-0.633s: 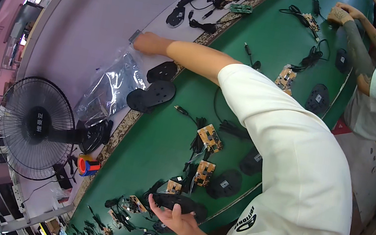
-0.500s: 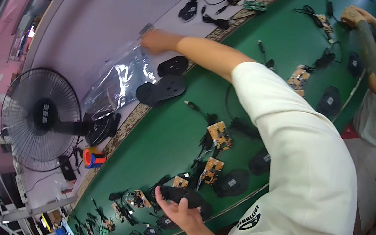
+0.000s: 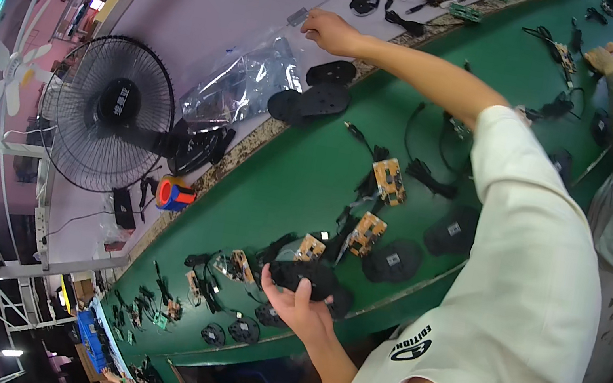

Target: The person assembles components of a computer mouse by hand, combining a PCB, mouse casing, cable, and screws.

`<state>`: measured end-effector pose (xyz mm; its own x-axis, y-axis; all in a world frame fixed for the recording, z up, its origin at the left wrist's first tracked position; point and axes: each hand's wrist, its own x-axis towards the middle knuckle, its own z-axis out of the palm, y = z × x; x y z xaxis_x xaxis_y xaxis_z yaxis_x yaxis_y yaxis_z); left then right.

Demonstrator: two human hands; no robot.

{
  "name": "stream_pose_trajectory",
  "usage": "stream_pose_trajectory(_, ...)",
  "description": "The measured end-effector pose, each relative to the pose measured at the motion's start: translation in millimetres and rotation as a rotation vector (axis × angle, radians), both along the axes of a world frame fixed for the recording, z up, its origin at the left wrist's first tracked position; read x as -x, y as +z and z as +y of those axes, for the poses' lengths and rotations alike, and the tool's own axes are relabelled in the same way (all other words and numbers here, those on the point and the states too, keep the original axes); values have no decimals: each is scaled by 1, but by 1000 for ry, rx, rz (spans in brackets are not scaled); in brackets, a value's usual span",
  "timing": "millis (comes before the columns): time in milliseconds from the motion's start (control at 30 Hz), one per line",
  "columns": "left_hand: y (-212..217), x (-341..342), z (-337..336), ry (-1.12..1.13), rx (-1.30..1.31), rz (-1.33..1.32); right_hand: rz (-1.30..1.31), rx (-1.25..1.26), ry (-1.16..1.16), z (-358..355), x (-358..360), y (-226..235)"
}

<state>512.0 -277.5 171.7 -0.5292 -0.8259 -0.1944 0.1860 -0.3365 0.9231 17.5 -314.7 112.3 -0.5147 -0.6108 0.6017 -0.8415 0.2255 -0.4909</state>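
Observation:
My left hand (image 3: 305, 310), palm up with thumb and fingers around it, holds a black oval plastic housing (image 3: 303, 276) over the near edge of the green table. Stretched far across, my right hand (image 3: 333, 34) is over the pale back surface. Its fingers are curled together beside a small grey flat piece (image 3: 298, 17); what they grip, if anything, is hidden. Below that hand lie a clear plastic bag (image 3: 244, 81) and black housings (image 3: 331, 73). Orange circuit boards (image 3: 367, 234) with black cables lie to the right of my left hand.
A black fan (image 3: 118, 102) stands at the left, near an orange-and-blue roll (image 3: 174, 195). More black housings (image 3: 392, 260) line the table's (image 3: 267, 185) near edge. Cable bundles (image 3: 405, 23) lie at the back. A co-worker's hands (image 3: 612, 60) are at the far right.
The whole view has shifted, so the table and fan appear higher and farther right. My right hand stays by the grey piece with its fingers curled. My left hand still holds the housing.

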Motion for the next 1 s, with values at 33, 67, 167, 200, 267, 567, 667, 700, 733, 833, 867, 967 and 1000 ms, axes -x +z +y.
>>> stream_pose_trajectory(33,-3,7,1,56,-1,69,-5,-7,-19,22,-16,15)
stream_pose_trajectory(67,-1,5,5,143,-6,124,-149,-20,179,33,-49,33)
stream_pose_trajectory(167,-1,3,21,-58,12,105,-389,-2,569,127,-154,75)
stream_pose_trajectory(200,0,5,30,-128,1,116,-167,29,627,161,-190,89)
stream_pose_trajectory(267,-8,10,53,-169,-27,154,-245,29,716,219,-265,90)
stream_pose_trajectory(567,-39,15,138,-423,-72,-20,-490,317,-106,334,-420,35)
stream_pose_trajectory(667,-46,17,144,-488,-51,59,-440,358,-137,335,-420,31)
stream_pose_trajectory(700,-49,16,142,-545,-16,49,-391,337,-85,337,-417,30)
stream_pose_trajectory(733,-50,14,142,-538,-9,45,-340,316,-31,338,-413,30)
stream_pose_trajectory(833,-45,9,145,-477,-98,74,-179,278,30,329,-406,26)
stream_pose_trajectory(867,-43,7,145,-475,-116,96,-178,276,49,326,-406,25)
stream_pose_trajectory(967,-45,4,144,-458,-163,134,-106,259,27,313,-407,22)
stream_pose_trajectory(1000,-46,4,142,-469,-200,163,-91,236,16,309,-408,23)
